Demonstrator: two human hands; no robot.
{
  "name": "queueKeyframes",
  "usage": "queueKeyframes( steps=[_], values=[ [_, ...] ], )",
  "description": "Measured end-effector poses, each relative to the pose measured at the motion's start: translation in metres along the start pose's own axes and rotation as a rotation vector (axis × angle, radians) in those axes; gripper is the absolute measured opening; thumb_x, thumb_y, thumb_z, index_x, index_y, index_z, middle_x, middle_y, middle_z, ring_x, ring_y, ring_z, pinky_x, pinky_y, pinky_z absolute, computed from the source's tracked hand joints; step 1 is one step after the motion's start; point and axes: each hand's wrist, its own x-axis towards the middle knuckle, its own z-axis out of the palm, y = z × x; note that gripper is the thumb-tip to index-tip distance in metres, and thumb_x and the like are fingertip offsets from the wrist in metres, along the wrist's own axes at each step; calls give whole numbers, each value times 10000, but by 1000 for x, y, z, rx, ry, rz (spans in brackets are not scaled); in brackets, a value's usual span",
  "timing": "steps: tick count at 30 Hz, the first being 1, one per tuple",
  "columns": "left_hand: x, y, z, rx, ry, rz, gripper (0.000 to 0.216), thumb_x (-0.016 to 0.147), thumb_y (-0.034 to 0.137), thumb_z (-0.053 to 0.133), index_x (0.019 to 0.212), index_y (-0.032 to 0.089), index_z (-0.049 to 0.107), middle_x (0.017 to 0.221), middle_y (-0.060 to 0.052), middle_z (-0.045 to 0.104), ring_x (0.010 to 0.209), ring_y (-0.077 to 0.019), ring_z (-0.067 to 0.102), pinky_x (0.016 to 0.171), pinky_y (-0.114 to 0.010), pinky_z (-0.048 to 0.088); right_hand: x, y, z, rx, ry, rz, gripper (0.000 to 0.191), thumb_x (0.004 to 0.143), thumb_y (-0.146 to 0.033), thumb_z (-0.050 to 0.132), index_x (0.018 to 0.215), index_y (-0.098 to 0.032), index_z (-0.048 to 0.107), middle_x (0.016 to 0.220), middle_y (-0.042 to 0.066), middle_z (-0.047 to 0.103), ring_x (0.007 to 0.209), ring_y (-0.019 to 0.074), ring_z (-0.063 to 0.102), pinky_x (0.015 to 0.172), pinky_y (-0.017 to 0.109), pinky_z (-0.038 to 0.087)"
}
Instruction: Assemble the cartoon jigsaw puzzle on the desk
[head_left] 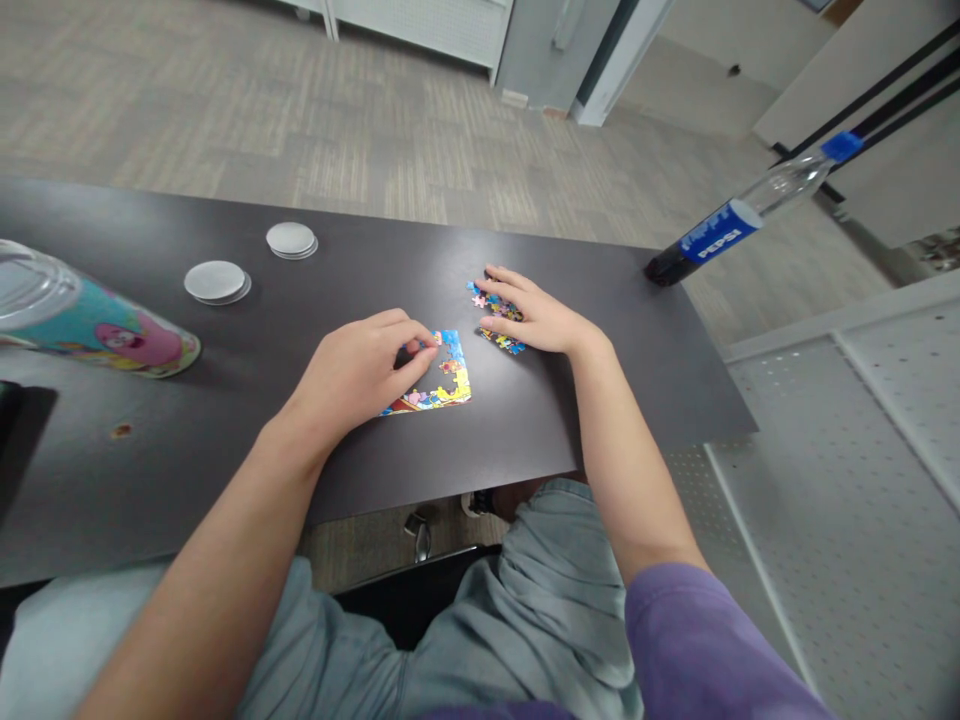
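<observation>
My left hand (358, 370) lay on the partly built jigsaw puzzle (442, 385), a colourful corner frame flat on the dark table (225, 420). Its fingers were curled, and thumb and forefinger were pinched at the upper left edge of the frame, at what looked like one small piece (too small and too hidden under my fingertips for me to be sure of it). The palm covered the left part of the puzzle, so only the right side and the bottom strip showed.

My right hand (534, 315) rested just to the right of the frame, fingers stretched out and relaxed, lying flat on a little heap of loose puzzle pieces (496, 305). It pressed on them and gripped nothing. A few pieces peeked out at the fingertips and beneath the thumb.

Well off to the left stood a tin with a cartoon print (97, 330), lying on its side, and beyond it two round grey lids (216, 281) apart from each other. At the far right corner of the table a Pepsi bottle (739, 225) showed, tilted in the view.
</observation>
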Motion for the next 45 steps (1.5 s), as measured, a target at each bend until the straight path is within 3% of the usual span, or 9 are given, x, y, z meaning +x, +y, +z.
queueKeyframes(
  steps=[4,8,11,16,22,26,30,36,45],
  values=[
    [0,2,1,8,-45,-53,308,1218,511,639,1134,319,865,1135,-82,905,993,-335,853,804,-464,570,3,12,1,61,96,-100,1085,1165,-1063,638,1883,-263,784,1998,183,647,1872,476,602,1604,674,425],
    [1,4,2,16,-59,-84,349,1212,495,612,1158,284,884,1176,-96,906,1033,-334,851,843,-465,570,15,25,9,52,153,-114,904,1284,-889,551,1937,-289,730,2013,140,635,1909,445,563,1619,692,390],
    [0,3,2,22,-58,-89,331,1204,486,636,1171,289,899,1158,-89,895,1001,-323,832,826,-451,548,17,27,11,47,112,-135,721,1305,-743,610,1832,-306,838,2025,136,617,1931,448,534,1614,714,384],
    [0,1,0,24,-78,-89,296,1209,458,669,1194,294,914,1164,-84,894,1006,-323,824,817,-434,534,10,13,5,67,156,-190,575,1207,-651,844,1658,-308,947,1875,180,770,1798,477,694,1519,723,504],
    [0,0,1,29,-24,-85,278,1202,453,691,1182,301,923,1158,-80,901,989,-315,813,829,-435,534,6,15,-5,74,357,-127,218,1097,-443,923,1274,-329,982,1491,126,937,1427,431,861,1325,668,611],
    [-1,0,2,27,7,-80,279,1191,452,694,1155,298,924,1128,-76,899,972,-304,810,827,-437,526,-5,30,-20,120,488,3,127,1017,-401,932,1076,-290,926,1161,99,887,1022,317,780,1052,532,658],
    [-1,0,1,21,-4,-93,302,1183,472,685,1140,294,925,1099,-75,885,887,-280,769,784,-432,487,-10,25,-24,248,351,31,262,941,-472,1049,987,-268,891,1011,55,816,821,231,626,858,440,574],
    [0,1,0,33,-20,-116,319,1183,508,688,1146,310,935,1125,-83,889,961,-315,803,809,-444,506,4,-8,-7,321,87,-112,333,848,-529,1116,974,-273,943,1002,48,814,888,255,681,818,418,518],
    [0,4,-2,54,-38,-133,300,1186,487,703,1183,319,951,1127,-76,887,920,-299,774,811,-443,504,3,-16,-8,310,22,-137,309,871,-468,1111,1041,-278,936,1102,65,861,947,276,731,886,449,591]
  ],
)
